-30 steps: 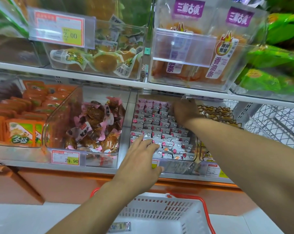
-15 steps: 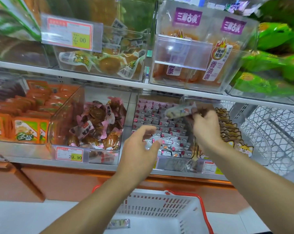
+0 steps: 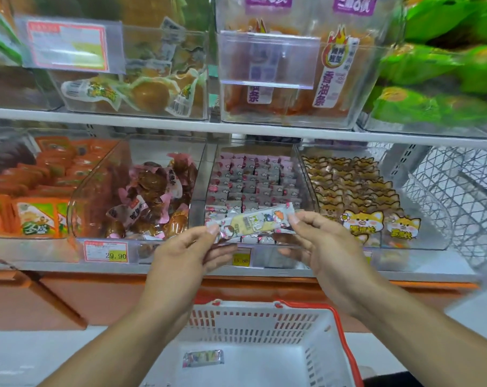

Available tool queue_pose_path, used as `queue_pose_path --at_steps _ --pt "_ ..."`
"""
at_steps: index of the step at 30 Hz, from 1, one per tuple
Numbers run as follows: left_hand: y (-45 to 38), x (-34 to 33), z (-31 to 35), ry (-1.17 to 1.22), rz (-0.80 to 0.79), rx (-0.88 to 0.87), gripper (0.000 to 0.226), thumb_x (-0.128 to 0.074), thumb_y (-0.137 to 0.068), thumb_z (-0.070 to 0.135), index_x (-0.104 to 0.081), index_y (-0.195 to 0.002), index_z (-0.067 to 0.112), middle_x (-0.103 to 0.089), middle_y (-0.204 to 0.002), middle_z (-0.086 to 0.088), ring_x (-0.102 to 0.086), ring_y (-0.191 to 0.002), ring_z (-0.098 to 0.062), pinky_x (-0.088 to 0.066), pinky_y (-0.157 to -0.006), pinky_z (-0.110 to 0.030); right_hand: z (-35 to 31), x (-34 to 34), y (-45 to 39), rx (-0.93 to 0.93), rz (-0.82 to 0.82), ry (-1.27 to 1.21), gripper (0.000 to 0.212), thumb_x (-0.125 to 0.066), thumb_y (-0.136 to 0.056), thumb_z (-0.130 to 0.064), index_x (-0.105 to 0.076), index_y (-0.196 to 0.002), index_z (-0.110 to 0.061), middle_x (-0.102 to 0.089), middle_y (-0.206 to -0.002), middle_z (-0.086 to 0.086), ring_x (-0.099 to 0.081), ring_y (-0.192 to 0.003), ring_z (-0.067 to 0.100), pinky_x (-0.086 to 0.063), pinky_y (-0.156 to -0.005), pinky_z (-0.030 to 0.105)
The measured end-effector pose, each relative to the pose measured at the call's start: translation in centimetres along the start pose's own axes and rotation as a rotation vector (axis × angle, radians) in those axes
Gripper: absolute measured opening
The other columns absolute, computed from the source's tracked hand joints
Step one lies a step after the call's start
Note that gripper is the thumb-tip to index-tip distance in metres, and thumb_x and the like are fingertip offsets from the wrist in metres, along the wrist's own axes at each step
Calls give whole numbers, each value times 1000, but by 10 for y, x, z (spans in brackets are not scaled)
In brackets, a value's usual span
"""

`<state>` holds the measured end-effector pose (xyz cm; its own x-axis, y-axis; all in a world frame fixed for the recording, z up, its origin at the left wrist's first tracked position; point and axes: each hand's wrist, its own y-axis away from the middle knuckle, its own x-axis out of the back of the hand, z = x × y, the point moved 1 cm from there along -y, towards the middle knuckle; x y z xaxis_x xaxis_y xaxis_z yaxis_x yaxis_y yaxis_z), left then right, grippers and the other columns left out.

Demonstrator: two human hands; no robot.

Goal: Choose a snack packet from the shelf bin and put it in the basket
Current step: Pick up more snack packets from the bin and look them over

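A long snack packet (image 3: pixel 252 222), clear with a pale bar and cartoon print, is stretched level between both hands in front of the shelf. My left hand (image 3: pixel 188 255) pinches its left end and my right hand (image 3: pixel 324 244) pinches its right end. Behind it stands the clear shelf bin (image 3: pixel 303 174) filled with several rows of small pink-and-white packets. Below my forearms sits the white basket (image 3: pixel 267 321) with red rim and handle, holding one small packet (image 3: pixel 203 358) on its floor.
Neighbouring clear bins hold brown pink-wrapped snacks (image 3: pixel 150 199), orange packets (image 3: pixel 33 191) and fox-print packets (image 3: pixel 354 194). A wire rack (image 3: pixel 457 196) stands at the right. An upper shelf (image 3: pixel 236 128) carries more bins. Price tags (image 3: pixel 106 250) line the lower shelf edge.
My right hand has drawn the packet out of the bin and down toward me. My left hand has risen and taken hold of the packet's left end.
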<state>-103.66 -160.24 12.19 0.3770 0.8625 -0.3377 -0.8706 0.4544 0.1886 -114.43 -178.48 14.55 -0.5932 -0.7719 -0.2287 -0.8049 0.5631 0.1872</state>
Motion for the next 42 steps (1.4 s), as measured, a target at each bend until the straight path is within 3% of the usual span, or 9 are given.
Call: queue_pose_path --at_steps 8,14,17,20,24,28,32,38,42 --pt "-2 -1 -7 -19 44 1 16 -65 -96 23 -60 -85 12 -79 -90 0 -77 -91 -31 -61 -71 -24 8 2 -6 -65 12 -100 9 -59 -101 -10 -64 -108 -6 -70 -98 12 -75 -79 18 -61 -70 25" --pt "-2 -2 -8 -47 35 13 16 -66 -95 24 -59 -89 12 -78 -78 7 -78 -87 -23 -60 -69 -21 4 13 1 202 -209 527 60 -70 -93 -4 -55 -131 -48 -59 -134 -20 -64 -108 2 -52 -91 24" --pt "-2 -3 -8 -49 11 10 23 -69 -85 33 -60 -90 13 -75 -71 7 -78 -83 -20 -59 -66 -19 6 13 4 253 -203 618 52 -77 -89 -14 -60 -125 -47 -60 -132 -23 -57 -119 0 -46 -99 25" --pt "-1 -4 -7 -47 -2 14 29 -69 -79 38 -61 -92 13 -74 -70 6 -78 -81 -18 -58 -65 -19 4 11 3 289 -149 644 39 -79 -87 -20 -66 -114 -45 -66 -122 -17 -62 -110 7 -52 -96 33" --pt "-1 -4 -7 -42 -2 50 16 -62 -97 27 -60 -95 12 -76 -74 0 -78 -84 -20 -59 -65 -19 1 9 4 291 -140 638 38 -79 -86 -22 -68 -115 -44 -68 -120 -10 -64 -110 13 -53 -98 45" --pt "0 -2 -7 -97 -16 30 11 -55 -103 21 -59 -110 13 -77 -79 5 -78 -88 -22 -60 -68 -21 0 8 5 307 -132 650 42 -80 -86 -22 -68 -119 -45 -66 -125 -16 -59 -121 0 -48 -108 40" --pt "0 -1 -6 -145 -30 8 16 -53 -105 19 -58 -120 14 -78 -81 3 -78 -90 -23 -61 -71 -22 -1 8 5 318 -130 641 43 -80 -85 -19 -69 -117 -46 -65 -120 -21 -60 -112 -7 -52 -101 32" --pt "5 -3 -2 -256 -34 -88 28 -53 -105 21 -72 -109 41 -74 -108 -5 -75 -96 -19 -61 -87 -34 4 9 4 206 -148 426 32 -76 -89 -25 -69 -117 -40 -74 -112 -9 -68 -104 28 -61 -87 42" --pt "13 -3 2 -328 -154 -135 32 -76 -80 39 -72 -111 44 -76 -107 10 -72 -104 -11 -53 -97 -36 7 7 3 -5 -141 159 29 -72 -91 -23 -68 -120 -20 -76 -104 2 -75 -93 22 -61 -76 31"
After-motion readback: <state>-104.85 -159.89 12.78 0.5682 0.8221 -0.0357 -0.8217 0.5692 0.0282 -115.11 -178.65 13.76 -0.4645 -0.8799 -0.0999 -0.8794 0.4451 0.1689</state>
